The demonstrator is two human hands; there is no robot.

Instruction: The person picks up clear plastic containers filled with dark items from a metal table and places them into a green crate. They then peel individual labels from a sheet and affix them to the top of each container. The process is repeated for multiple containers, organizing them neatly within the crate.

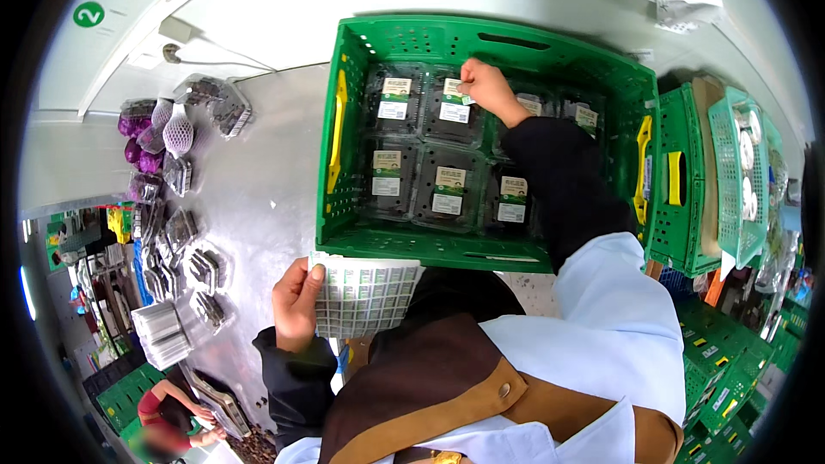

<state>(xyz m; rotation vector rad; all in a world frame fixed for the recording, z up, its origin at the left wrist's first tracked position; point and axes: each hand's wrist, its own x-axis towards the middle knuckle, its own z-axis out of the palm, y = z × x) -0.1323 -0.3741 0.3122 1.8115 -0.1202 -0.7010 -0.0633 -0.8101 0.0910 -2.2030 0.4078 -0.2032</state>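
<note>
My left hand (298,299) grips the left edge of a sheet of small green-and-white stickers (367,293) below the front edge of a green plastic crate (445,258). Inside the crate lie several clear plastic clamshell boxes with dark contents, each bearing a printed label. My right hand (486,87) reaches into the crate and pinches a small sticker (468,100) at the right edge of the label (455,109) on a back-row clamshell box (438,132). Whether the sticker touches that label cannot be told. My right forearm hides part of the boxes at the right.
The crate rests on a metal table (258,206). Netted produce (178,132), purple vegetables (138,142) and packed clamshells (179,229) stand at left. A person (171,419) works at lower left. More green crates (677,180) and a light-green basket (728,174) stand at right.
</note>
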